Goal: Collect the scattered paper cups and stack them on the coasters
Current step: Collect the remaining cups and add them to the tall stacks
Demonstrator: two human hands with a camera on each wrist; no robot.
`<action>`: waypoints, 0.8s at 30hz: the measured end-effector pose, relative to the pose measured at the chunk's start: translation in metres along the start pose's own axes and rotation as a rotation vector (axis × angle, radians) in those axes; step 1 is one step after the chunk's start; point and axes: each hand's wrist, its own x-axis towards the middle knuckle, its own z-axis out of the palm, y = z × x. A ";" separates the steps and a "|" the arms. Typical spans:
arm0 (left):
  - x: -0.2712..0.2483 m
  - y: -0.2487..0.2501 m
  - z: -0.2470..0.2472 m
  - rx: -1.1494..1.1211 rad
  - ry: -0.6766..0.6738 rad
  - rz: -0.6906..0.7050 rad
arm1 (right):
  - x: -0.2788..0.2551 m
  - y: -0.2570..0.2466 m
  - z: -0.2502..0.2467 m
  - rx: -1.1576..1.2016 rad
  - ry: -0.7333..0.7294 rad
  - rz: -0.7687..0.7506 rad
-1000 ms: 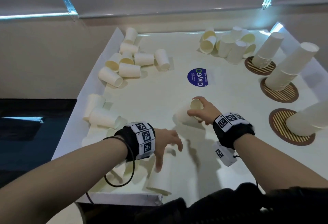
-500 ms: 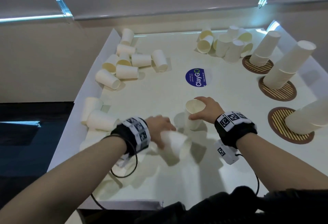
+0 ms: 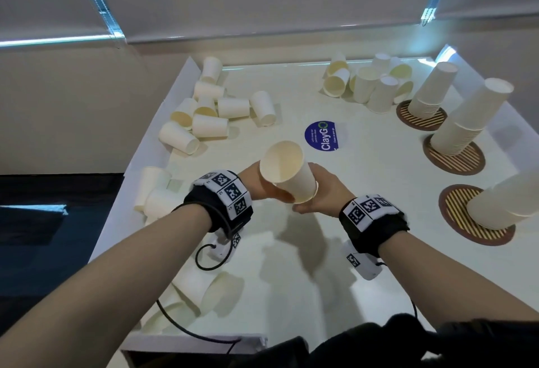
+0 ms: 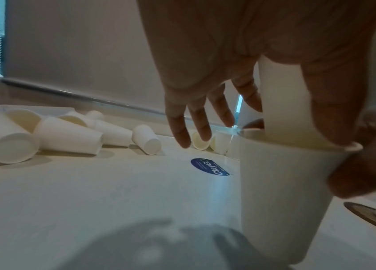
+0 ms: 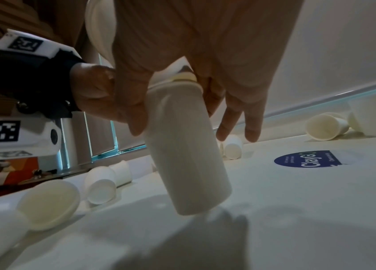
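Above the middle of the white table (image 3: 379,251), my two hands bring two paper cups together. My left hand (image 3: 256,185) pinches the upper cup (image 3: 287,172) between thumb and finger, seen in the left wrist view as upper cup (image 4: 284,95). Its base sits inside the lower cup (image 4: 281,191). My right hand (image 3: 319,195) grips that lower cup (image 5: 187,146) near the rim. Three striped coasters stand at the right: the far coaster (image 3: 421,120), the middle coaster (image 3: 458,162) and the near coaster (image 3: 458,216). Each bears an upturned cup stack (image 3: 466,120).
Several loose cups lie at the back left (image 3: 210,117), and more cups cluster at the back right (image 3: 370,85). Others lie by the left edge (image 3: 157,192) and near the front (image 3: 210,286). A blue round sticker (image 3: 322,136) marks the table's middle.
My left hand picked a cup off the near left of the table and carried it up and right. My right hand stood its cup upright and raised it. The cups now nest.
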 end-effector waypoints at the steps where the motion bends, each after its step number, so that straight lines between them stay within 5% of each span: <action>1: -0.002 -0.001 -0.002 0.017 -0.017 -0.010 | -0.001 0.000 0.000 0.005 -0.005 -0.008; 9: -0.029 -0.006 -0.020 0.148 0.010 -0.117 | 0.005 0.015 0.014 -0.033 -0.037 0.013; 15: -0.053 -0.031 -0.006 0.951 -0.538 -0.437 | 0.009 0.017 0.016 -0.069 -0.076 0.006; 19: -0.055 -0.072 0.016 1.152 -0.684 -0.458 | 0.008 0.018 0.021 -0.085 -0.110 0.002; 24: -0.063 -0.055 0.024 1.172 -0.477 -0.390 | 0.007 0.021 0.019 -0.098 -0.128 0.004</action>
